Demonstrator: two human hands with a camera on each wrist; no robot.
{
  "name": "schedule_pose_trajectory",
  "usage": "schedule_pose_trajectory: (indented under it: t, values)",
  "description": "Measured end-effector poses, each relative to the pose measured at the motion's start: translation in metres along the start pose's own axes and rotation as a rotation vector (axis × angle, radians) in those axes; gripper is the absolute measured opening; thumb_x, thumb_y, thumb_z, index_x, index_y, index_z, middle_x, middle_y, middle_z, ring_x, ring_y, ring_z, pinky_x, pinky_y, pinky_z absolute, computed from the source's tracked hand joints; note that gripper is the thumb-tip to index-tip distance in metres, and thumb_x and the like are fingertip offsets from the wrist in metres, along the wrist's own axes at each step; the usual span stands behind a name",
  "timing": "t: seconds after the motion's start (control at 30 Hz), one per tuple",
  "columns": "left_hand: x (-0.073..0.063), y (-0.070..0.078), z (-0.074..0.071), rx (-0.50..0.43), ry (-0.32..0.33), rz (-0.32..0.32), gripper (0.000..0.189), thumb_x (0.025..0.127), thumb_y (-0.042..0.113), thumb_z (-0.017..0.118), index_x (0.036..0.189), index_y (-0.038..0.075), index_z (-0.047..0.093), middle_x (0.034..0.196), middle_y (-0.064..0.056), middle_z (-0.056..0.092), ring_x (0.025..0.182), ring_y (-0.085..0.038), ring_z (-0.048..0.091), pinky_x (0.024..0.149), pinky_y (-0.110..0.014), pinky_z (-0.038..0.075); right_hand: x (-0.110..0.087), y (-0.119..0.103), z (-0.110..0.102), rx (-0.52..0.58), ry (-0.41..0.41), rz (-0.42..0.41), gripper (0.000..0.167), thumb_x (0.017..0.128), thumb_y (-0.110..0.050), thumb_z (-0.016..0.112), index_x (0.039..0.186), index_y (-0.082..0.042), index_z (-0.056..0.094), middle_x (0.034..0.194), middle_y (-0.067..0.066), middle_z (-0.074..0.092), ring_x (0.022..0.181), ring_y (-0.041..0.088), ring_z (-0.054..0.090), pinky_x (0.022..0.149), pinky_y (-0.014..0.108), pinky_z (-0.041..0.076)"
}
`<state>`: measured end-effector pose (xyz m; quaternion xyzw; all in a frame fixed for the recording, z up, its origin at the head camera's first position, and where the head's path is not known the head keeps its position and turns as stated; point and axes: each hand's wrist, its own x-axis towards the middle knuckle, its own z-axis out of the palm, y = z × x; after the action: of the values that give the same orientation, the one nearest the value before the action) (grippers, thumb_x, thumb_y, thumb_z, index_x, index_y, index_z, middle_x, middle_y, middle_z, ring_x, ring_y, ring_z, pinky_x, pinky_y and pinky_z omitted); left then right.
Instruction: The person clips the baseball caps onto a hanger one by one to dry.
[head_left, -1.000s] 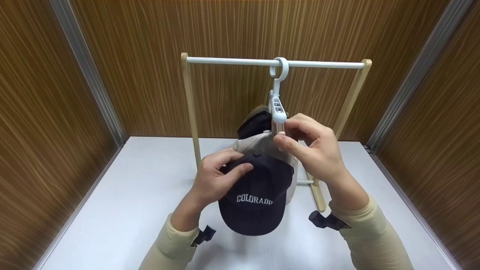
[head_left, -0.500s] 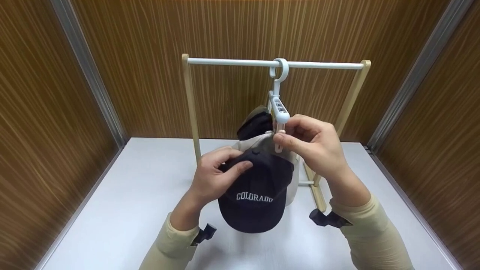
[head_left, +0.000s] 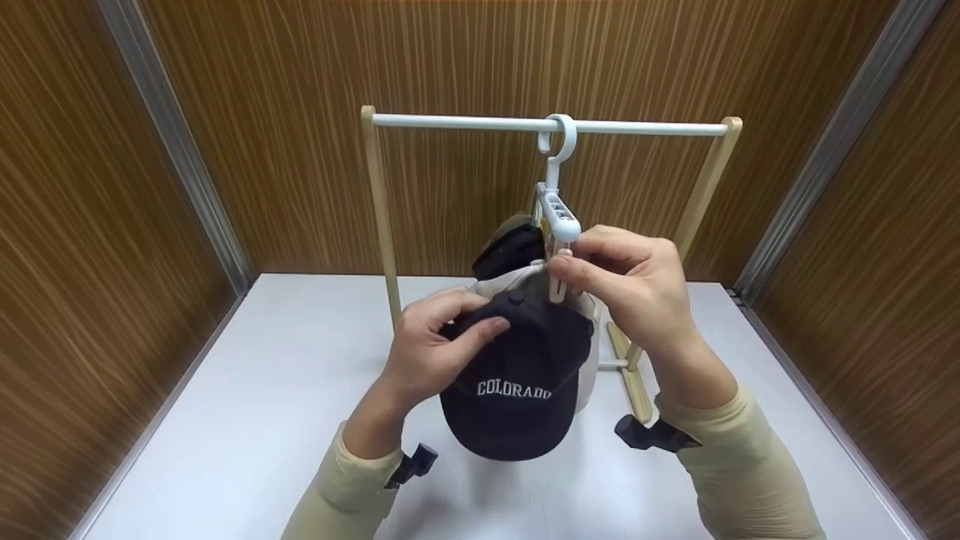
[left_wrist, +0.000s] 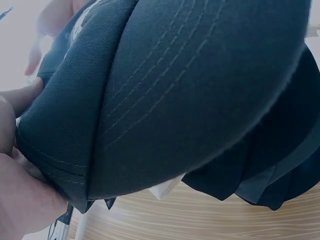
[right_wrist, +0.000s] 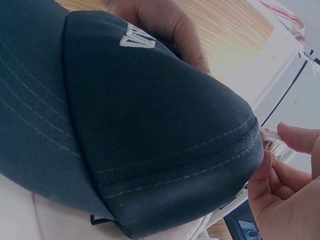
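Observation:
In the head view, my left hand (head_left: 435, 349) grips a dark navy baseball cap (head_left: 514, 424) by its crown, thumb on the outside. White letters on its front read COLORADO, and the brim points down. My right hand (head_left: 637, 289) pinches a pale clip (head_left: 557, 289) between thumb and index finger. This clip hangs from the front end of a white hanger (head_left: 562, 217). The cap's crown lies right below and beside the clip's lower end. In the right wrist view, the cap (right_wrist: 150, 125) fills the middle and partly covers the pinching fingers.
The hanger hooks over the white bar (head_left: 465, 122) of a wooden-legged rack. Behind the navy cap hang a cream cap (head_left: 499, 285) and a black cap (head_left: 514, 251). The rack stands on a white table (head_left: 307, 375) between wood-grain walls.
The navy cap has risen slightly and shifted a little right, nearer the clip. The hanger's front end has swung slightly right, and the right hand keeps hold of the clip.

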<state>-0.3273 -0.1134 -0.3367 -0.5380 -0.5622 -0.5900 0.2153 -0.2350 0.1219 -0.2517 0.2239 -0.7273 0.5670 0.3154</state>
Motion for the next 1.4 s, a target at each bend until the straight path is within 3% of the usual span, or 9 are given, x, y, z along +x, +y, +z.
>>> schedule_pose_trajectory:
  t: [0.27,0.57,1.1,1.4]
  values:
    - [0.003,0.001,0.004,-0.011,0.009,0.014,0.011,0.094,0.0,0.088,0.102,0.003,0.082,0.097,-0.002,0.081,0.084,-0.02,0.071,0.077,-0.032,0.059,0.001,-0.001,0.003,0.004,0.04,-0.001,0.004,0.092,0.005,0.086,0.094,0.008,0.083,0.082,0.011,0.074,0.069,0.017,0.064,0.062,0.025,0.054]
    - [0.004,0.002,0.007,-0.005,0.014,0.035,0.011,0.094,0.001,0.089,0.102,0.004,0.082,0.097,-0.001,0.08,0.083,-0.019,0.071,0.076,-0.033,0.059,0.004,-0.003,0.009,-0.011,0.111,-0.004,0.006,0.093,0.001,0.086,0.088,0.001,0.085,0.081,0.018,0.076,0.063,0.02,0.065,0.058,0.027,0.055]
    - [0.001,0.004,0.013,0.026,0.056,0.124,0.015,0.089,-0.002,0.091,0.1,0.005,0.083,0.089,-0.004,0.077,0.074,-0.018,0.061,0.067,-0.033,0.052,0.004,0.0,0.016,-0.064,0.141,-0.03,0.01,0.094,0.0,0.085,0.085,-0.003,0.086,0.074,0.014,0.071,0.059,0.022,0.063,0.056,0.027,0.053]
    - [0.002,0.002,0.014,0.027,0.048,0.164,0.016,0.089,-0.004,0.091,0.1,0.004,0.084,0.087,-0.005,0.076,0.072,-0.018,0.059,0.065,-0.033,0.051,0.004,-0.001,0.017,-0.058,0.135,0.002,0.011,0.094,-0.001,0.086,0.082,-0.003,0.085,0.071,0.012,0.07,0.058,0.017,0.064,0.055,0.025,0.051]
